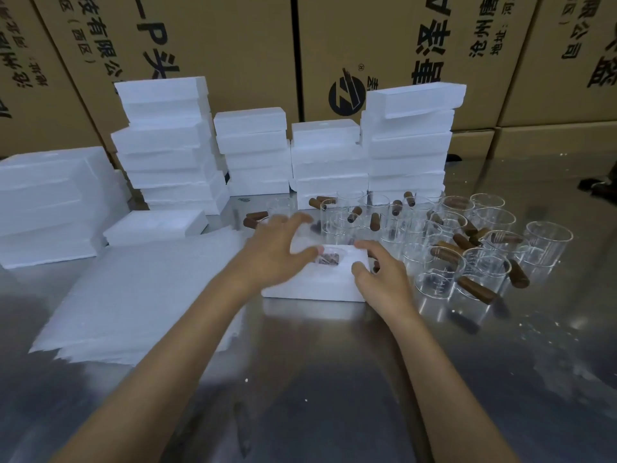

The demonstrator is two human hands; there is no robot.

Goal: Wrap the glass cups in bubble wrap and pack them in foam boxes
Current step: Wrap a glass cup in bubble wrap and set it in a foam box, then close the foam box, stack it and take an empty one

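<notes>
An open white foam box (317, 285) lies on the steel table at the centre. A wrapped cup (329, 259) with a brown handle sits in its recess, partly hidden. My left hand (277, 252) reaches over the box's left side with fingers spread and the thumb pressing at the recess. My right hand (380, 272) rests against the box's right end, fingers loosely bent beside it. Several clear glass cups (480, 265) with brown wooden handles stand to the right. A stack of white bubble wrap sheets (140, 295) lies to the left.
Stacks of white foam boxes (330, 162) line the back of the table, with more at the far left (50, 205). A foam lid (157, 225) lies behind the sheets. Large cardboard cartons (384, 45) form a wall behind. The steel table (334, 379) stretches toward me.
</notes>
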